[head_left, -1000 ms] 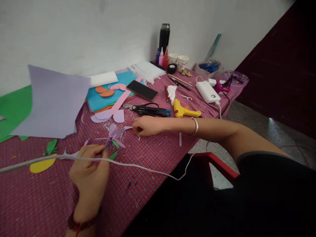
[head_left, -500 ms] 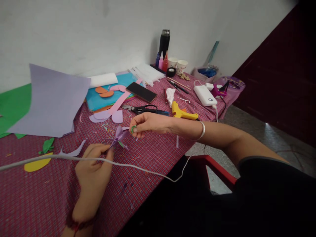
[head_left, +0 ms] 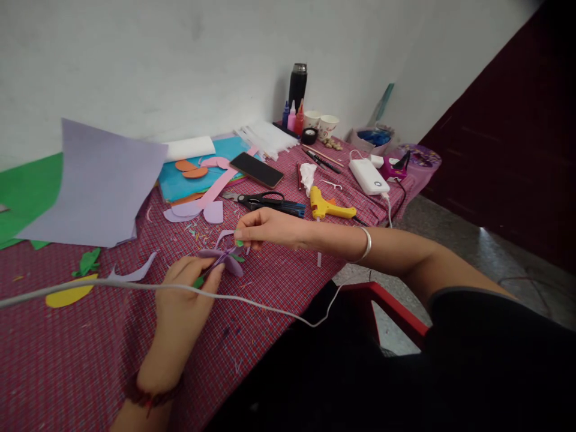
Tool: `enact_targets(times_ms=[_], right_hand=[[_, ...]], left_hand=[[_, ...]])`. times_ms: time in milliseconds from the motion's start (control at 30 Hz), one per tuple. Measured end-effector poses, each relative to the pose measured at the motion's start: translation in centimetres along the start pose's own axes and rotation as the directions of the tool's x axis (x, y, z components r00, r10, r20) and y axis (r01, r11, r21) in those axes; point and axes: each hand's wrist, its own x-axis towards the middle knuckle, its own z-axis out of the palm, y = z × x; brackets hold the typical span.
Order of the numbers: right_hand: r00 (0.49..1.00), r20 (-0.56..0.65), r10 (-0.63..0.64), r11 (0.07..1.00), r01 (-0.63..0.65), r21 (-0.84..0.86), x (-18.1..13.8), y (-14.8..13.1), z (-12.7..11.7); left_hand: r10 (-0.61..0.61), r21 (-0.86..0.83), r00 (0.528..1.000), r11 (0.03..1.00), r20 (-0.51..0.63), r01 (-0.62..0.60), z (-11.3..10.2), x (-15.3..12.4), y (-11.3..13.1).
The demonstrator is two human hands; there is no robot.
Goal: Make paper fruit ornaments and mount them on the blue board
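Observation:
My left hand [head_left: 189, 294] pinches the stem of a small lilac paper flower [head_left: 224, 259] with green leaves, just above the red checked tablecloth [head_left: 270, 270]. My right hand [head_left: 265, 228] reaches across from the right and pinches a small green paper piece [head_left: 239, 243] against the flower's top. A white cable [head_left: 135, 288] runs across the view in front of my left hand.
Black scissors [head_left: 270, 201] and a yellow glue gun [head_left: 328, 207] lie just behind my right hand. A phone [head_left: 256, 170], a power bank [head_left: 368, 176], lilac [head_left: 99, 186], green and blue paper sheets, paper cut-outs, paint bottles, cups and a black flask [head_left: 297, 86] crowd the back. The table edge drops off at right.
My right hand picked a green piece off the cloth and brought it to the flower. My left hand moved right with the flower, which now lies lower and flatter.

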Motion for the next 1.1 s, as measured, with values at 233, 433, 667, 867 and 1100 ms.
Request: enact_targets(times_ms=[233,433,667,867,1100], right_hand=[[0.987,-0.100,-0.127,0.973,0.104,-0.206,-0.1,-0.7,2.1],[0.958,-0.059,-0.281,0.922,0.253,-0.293,-1.1,-1.0,3.8],[0.984,-0.037,-0.173,0.985,0.173,-0.005,-3.5,-1.6,4.5],[0.974,-0.116,-0.193,0.949,0.215,0.230,-6.1,-1.6,5.4],[0.903,-0.252,-0.347,0.832,0.420,0.361,-10.7,-1.0,7.8]], left_hand=[[0.093,0.043,0.991,0.995,-0.096,-0.089,-1.2,0.3,2.3],[0.166,0.047,0.976,0.986,-0.141,-0.161,-1.1,0.6,4.2],[0.267,0.028,0.952,0.964,-0.147,-0.266,-2.1,0.3,5.8],[-0.348,-0.546,0.932,0.803,-0.102,0.240,-1.2,-1.8,9.3],[-0.532,-0.878,0.845,0.378,0.052,0.292,0.0,-3.3,16.4]])
